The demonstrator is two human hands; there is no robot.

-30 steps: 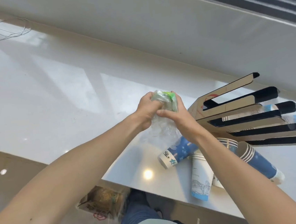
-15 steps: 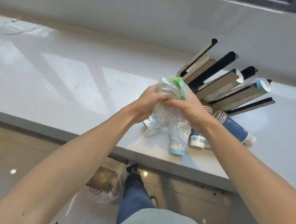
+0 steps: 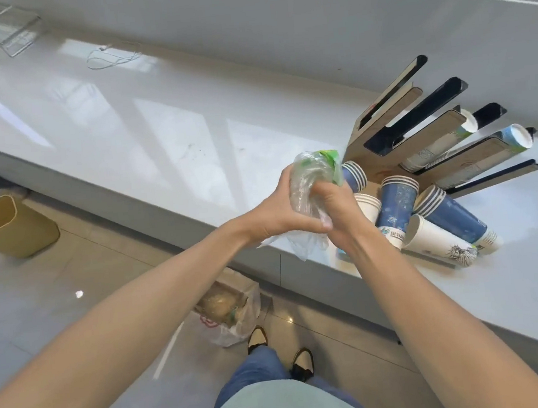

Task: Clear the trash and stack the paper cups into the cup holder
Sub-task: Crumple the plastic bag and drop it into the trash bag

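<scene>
Both hands crush clear plastic trash above the white counter's [image 3: 163,141] front edge.

The cup holder [image 3: 426,142] lies beside loose paper cups [image 3: 426,218] — left hand [image 3: 272,213] and right hand [image 3: 339,210] clamped together around the plastic trash [image 3: 308,180].

No text can be read with any certainty. A blue paper cup [image 3: 395,211] lying on the surface [image 3: 156,142] has a white band near its base with small dark characters and a green mark, too small and blurred to make out. The plastic bag on the floor [image 3: 229,319] carries a red printed mark, also illegible, and the neighbouring white cup [image 3: 439,243] shows only a dark drawing.
</scene>
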